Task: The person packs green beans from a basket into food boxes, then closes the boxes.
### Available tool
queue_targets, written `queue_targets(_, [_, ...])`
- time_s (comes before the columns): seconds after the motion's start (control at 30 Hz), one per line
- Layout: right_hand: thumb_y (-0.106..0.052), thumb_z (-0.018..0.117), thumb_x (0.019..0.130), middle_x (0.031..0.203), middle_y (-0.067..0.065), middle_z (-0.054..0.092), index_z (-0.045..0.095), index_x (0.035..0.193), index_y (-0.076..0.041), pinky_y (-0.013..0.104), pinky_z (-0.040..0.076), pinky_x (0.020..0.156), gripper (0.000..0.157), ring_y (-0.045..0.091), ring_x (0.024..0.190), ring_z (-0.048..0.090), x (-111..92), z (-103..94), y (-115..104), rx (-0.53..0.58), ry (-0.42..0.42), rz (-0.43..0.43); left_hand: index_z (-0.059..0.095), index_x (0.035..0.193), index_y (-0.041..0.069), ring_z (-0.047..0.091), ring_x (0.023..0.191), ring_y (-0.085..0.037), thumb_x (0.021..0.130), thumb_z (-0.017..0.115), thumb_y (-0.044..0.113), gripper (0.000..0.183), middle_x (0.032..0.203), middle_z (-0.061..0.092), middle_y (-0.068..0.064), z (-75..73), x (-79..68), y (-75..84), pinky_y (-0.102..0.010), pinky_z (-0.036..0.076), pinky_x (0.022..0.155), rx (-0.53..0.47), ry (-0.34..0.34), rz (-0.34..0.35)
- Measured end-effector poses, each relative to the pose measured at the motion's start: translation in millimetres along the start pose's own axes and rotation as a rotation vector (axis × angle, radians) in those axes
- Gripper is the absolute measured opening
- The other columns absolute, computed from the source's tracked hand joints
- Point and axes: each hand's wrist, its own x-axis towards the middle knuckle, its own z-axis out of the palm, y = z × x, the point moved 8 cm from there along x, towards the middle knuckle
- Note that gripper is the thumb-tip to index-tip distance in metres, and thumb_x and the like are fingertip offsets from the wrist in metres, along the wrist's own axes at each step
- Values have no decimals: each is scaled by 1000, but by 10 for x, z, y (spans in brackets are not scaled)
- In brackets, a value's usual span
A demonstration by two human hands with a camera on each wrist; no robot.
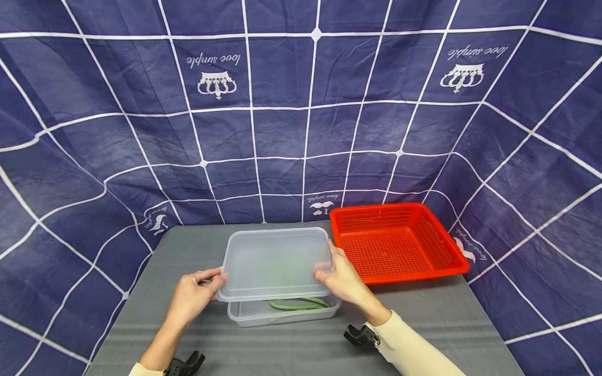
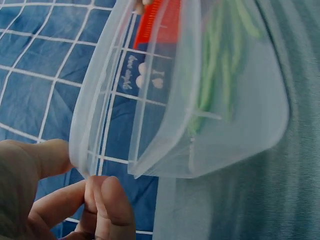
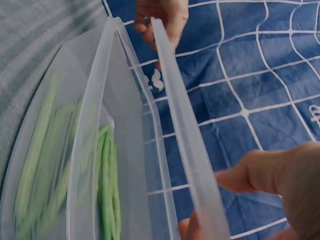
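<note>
A translucent plastic lid [image 1: 277, 263] is held level above a clear rectangular container [image 1: 244, 313], with a gap between them. My left hand [image 1: 194, 295] pinches the lid's left edge between thumb and fingers. At the opposite edge, my right hand [image 1: 345, 277] grips the lid, thumb on top. Long green beans [image 3: 107, 180] lie inside the container; in the head view the lid covers most of them. Through the container's wall, the left wrist view also shows the beans [image 2: 215, 65].
A red perforated plastic basket [image 1: 383, 253] stands at the back right of the grey table [image 1: 277, 352], close to my right hand. Behind and beside the table hangs a blue cloth [image 1: 282, 130] with white grid lines.
</note>
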Motion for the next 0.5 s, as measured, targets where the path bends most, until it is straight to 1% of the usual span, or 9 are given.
queue_targets(0.07, [-9, 90, 93, 168, 37, 52, 25, 178, 15, 53, 68, 109, 110, 43, 129, 82, -27, -3, -9, -26, -33, -9, 83, 141, 0, 76, 71, -3, 104, 90, 27, 47, 118, 86, -14, 10, -44, 9, -21, 59, 65, 71, 2, 21])
queue_targets(0.1, [-10, 92, 93, 171, 37, 50, 25, 178, 15, 53, 68, 109, 111, 45, 131, 81, -41, 1, -7, -46, -49, -14, 84, 140, 0, 76, 68, -5, 103, 91, 28, 46, 116, 87, -13, 16, -66, 14, -22, 57, 63, 102, 5, 32])
queue_targets(0.13, [-12, 94, 93, 175, 38, 47, 26, 178, 15, 55, 66, 114, 112, 47, 137, 78, -56, 6, -6, -80, -63, -21, 84, 139, 1, 75, 66, -6, 103, 92, 28, 46, 114, 87, -12, 22, -87, 18, -23, 56, 63, 124, 9, 41])
queue_targets(0.17, [-14, 95, 92, 179, 38, 43, 27, 178, 15, 57, 61, 122, 113, 50, 145, 72, -73, 12, -7, -114, -78, -27, 84, 139, 1, 75, 65, -6, 103, 92, 27, 46, 113, 87, -12, 30, -107, 24, -23, 54, 62, 148, 12, 51])
queue_targets(0.23, [-19, 98, 90, 184, 39, 35, 29, 177, 15, 62, 46, 135, 116, 53, 162, 57, -103, 27, -7, -191, -108, -42, 84, 139, 1, 75, 64, -5, 103, 92, 27, 45, 112, 87, -11, 47, -143, 45, -23, 52, 63, 187, 20, 74])
queue_targets(0.27, [-21, 99, 89, 186, 39, 31, 29, 177, 15, 65, 39, 140, 118, 54, 168, 48, -120, 35, -5, -217, -123, -45, 84, 139, 0, 75, 64, -4, 103, 92, 26, 45, 111, 87, -11, 55, -159, 55, -22, 52, 63, 202, 27, 88])
queue_targets(0.33, [-23, 101, 88, 187, 40, 26, 29, 178, 14, 68, 29, 144, 121, 55, 176, 32, -151, 61, 12, -249, -154, -46, 83, 139, -2, 74, 65, -3, 104, 91, 24, 44, 111, 86, -11, 72, -189, 73, -21, 52, 64, 228, 39, 113])
queue_targets(0.43, [-24, 103, 86, 188, 42, 19, 27, 179, 12, 68, 28, 144, 125, 56, 178, 26, -199, 88, 32, -262, -185, -38, 83, 139, -4, 75, 72, 0, 105, 89, 22, 43, 111, 84, -8, 102, -234, 92, -20, 53, 66, 272, 61, 142])
queue_targets(0.5, [-26, 106, 84, 188, 43, 15, 28, 179, 12, 69, 30, 143, 129, 57, 177, 26, -229, 97, 30, -274, -194, -44, 83, 138, -5, 75, 78, 0, 105, 88, 22, 43, 109, 82, -6, 128, -266, 97, -21, 55, 68, 299, 70, 157])
